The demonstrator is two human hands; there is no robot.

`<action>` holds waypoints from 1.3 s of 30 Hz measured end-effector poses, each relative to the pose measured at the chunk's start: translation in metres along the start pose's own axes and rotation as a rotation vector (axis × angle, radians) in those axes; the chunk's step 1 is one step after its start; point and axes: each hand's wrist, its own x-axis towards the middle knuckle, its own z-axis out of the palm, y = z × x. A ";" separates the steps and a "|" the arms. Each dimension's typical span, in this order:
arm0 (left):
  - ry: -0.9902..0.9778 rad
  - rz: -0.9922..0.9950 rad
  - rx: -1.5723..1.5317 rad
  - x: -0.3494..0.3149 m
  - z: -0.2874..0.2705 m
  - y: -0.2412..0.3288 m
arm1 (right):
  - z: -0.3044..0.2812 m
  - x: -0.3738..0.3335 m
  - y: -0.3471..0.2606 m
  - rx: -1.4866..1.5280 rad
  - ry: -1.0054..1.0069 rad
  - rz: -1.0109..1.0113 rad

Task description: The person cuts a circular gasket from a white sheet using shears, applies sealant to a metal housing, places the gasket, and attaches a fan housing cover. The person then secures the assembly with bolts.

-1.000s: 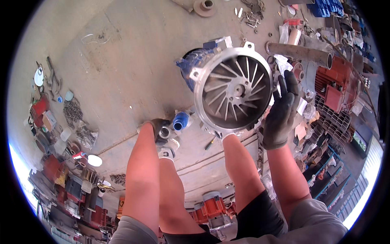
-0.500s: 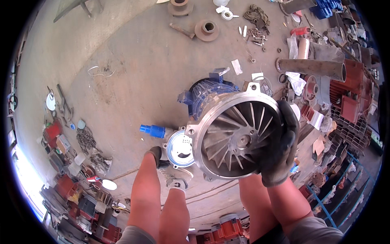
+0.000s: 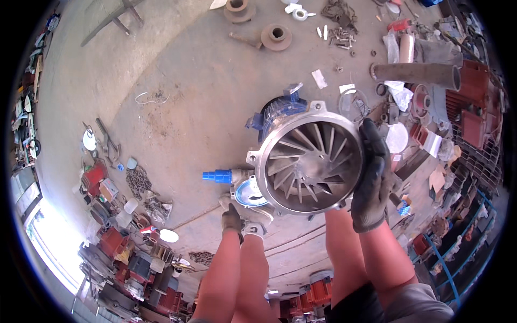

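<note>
In the middle stands a blue motor [image 3: 280, 110] with a round bare-metal pump housing [image 3: 262, 185] on its near end, the wide mouth facing up toward me. Inside it sits a bladed metal impeller [image 3: 309, 164]. My right hand [image 3: 372, 180], in a dark-palmed glove, grips the housing's right rim with its fingers along the edge. Lower left, my gloved left hand [image 3: 231, 220] hovers apart from the housing, its fingers mostly hidden. Just beyond it lies a round part with a blue ring and pale face [image 3: 249, 192], partly covered by the housing, with a blue stepped fitting [image 3: 218, 176] at its side.
Rusty hubs [image 3: 276, 36] and small bolts [image 3: 342, 37] lie on the far floor. At right are a metal pipe [image 3: 417, 75], a red motor body [image 3: 474, 126] and a blue rack [image 3: 458, 253]. A chain [image 3: 138, 180] and tools [image 3: 107, 139] lie left. My shoe [image 3: 253, 230] is close to my left hand.
My left hand has drawn back from the blue-ringed part. The housing has turned slightly and covers more of that part, and the impeller blades sit differently. My right hand stays on the rim.
</note>
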 end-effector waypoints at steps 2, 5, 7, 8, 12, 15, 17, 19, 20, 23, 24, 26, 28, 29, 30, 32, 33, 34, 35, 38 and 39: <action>-0.113 0.041 -0.134 -0.058 -0.007 -0.010 | -0.016 -0.002 -0.021 -0.071 -0.006 -0.042; -0.257 0.230 -0.354 -0.150 -0.008 0.002 | -0.030 -0.010 -0.046 -0.189 0.035 -0.035; -0.359 0.313 -0.433 -0.197 -0.010 0.016 | -0.039 -0.017 -0.064 -0.273 -0.021 -0.018; -0.409 0.358 -0.475 -0.215 -0.008 0.023 | -0.043 -0.019 -0.067 -0.323 -0.065 -0.043; -0.449 0.341 -0.721 -0.260 0.003 0.028 | -0.044 -0.031 -0.069 -0.427 -0.235 -0.005; -0.495 0.364 -0.783 -0.262 0.015 0.016 | -0.040 -0.043 -0.060 -0.475 -0.249 -0.018; -0.468 0.355 -0.695 -0.250 0.022 0.007 | -0.043 -0.058 -0.052 -0.492 -0.196 0.019; -0.434 0.343 -0.627 -0.241 0.025 0.008 | -0.048 -0.074 -0.039 -0.486 -0.111 0.078; -0.432 0.360 -0.598 -0.235 0.028 0.010 | -0.049 -0.081 -0.033 -0.481 -0.068 0.106; -0.425 0.388 -0.536 -0.223 0.032 0.016 | -0.049 -0.103 -0.015 -0.359 0.020 0.244; -0.428 0.379 -0.539 -0.221 0.032 0.017 | -0.048 -0.110 -0.010 -0.320 0.045 0.292; -0.436 0.364 -0.545 -0.218 0.034 0.019 | -0.041 -0.119 -0.005 -0.295 0.076 0.340; -0.466 0.365 -0.527 -0.218 0.035 0.021 | -0.032 -0.124 -0.007 -0.053 0.131 0.504; -0.480 0.365 -0.518 -0.218 0.035 0.022 | -0.027 -0.125 -0.011 -0.026 0.138 0.538; -0.489 0.355 -0.524 -0.216 0.036 0.021 | -0.026 -0.131 -0.007 -0.029 0.122 0.554; -0.502 0.333 -0.537 -0.215 0.036 0.019 | -0.025 -0.140 -0.002 -0.038 -0.009 0.593; -0.499 0.329 -0.530 -0.213 0.035 0.018 | -0.025 -0.149 0.011 -0.056 -0.096 0.532; -0.494 0.324 -0.522 -0.211 0.034 0.019 | -0.022 -0.154 0.016 -0.040 -0.154 0.575; -0.489 0.319 -0.513 -0.209 0.033 0.021 | -0.018 -0.162 0.016 -0.076 -0.171 0.630; -0.414 0.431 -0.383 -0.187 0.031 0.029 | -0.003 -0.189 0.019 -0.150 -0.288 0.638; -0.373 0.520 -0.294 -0.176 0.029 0.035 | 0.002 -0.197 0.022 -0.170 -0.330 0.613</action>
